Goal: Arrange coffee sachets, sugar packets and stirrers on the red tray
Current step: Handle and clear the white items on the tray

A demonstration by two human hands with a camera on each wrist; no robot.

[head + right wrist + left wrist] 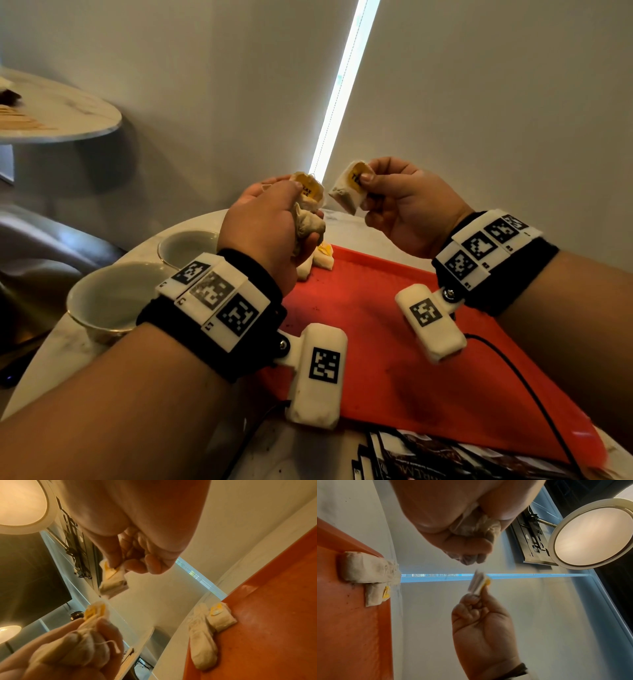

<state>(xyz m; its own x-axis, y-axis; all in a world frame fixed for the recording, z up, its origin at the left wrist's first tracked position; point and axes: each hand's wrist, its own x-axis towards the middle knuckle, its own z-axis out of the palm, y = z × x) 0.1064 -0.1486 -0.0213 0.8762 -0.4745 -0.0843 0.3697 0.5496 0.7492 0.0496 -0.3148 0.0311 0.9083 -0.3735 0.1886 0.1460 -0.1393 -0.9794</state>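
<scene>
The right hand (pixel 397 209) pinched one sachet (pixel 349 192) above the red tray (pixel 411 342); the left hand (pixel 267 233) clenched a bunch of sachets (pixel 308 212). Trailing strings risked snagging, likely dragging sachets loose. Two sachets (pixel 209 623) lay at the tray's far corner.

red tray (pixel 394 329): smooth plastic, speckled | sachets (pixel 310 219): crumpled matt paper | table (pixel 51 356): glossy marble-look
</scene>
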